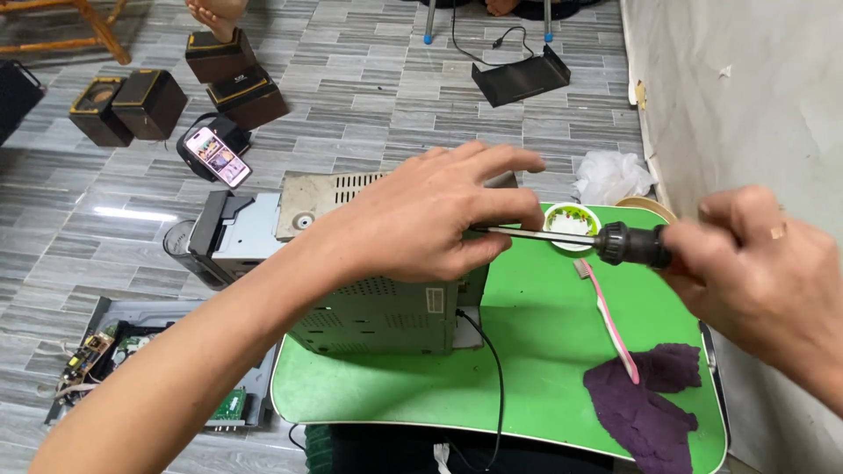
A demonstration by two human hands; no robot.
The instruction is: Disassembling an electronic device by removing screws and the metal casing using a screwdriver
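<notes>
two hands work over a green counter [527, 351]. the left hand [421, 224] reaches in from the lower left, palm down on top of a grey metal box [378, 316], its fingers and thumb pinching the thin shaft of a screwdriver [562, 235]. the right hand [764, 263] comes from the right edge, its grip wrapped tight round the black handle, shaft level and pointing left. near it lie a pink toothbrush [610, 320], a purple cloth [645, 399] and a small white dish [571, 224].
</notes>
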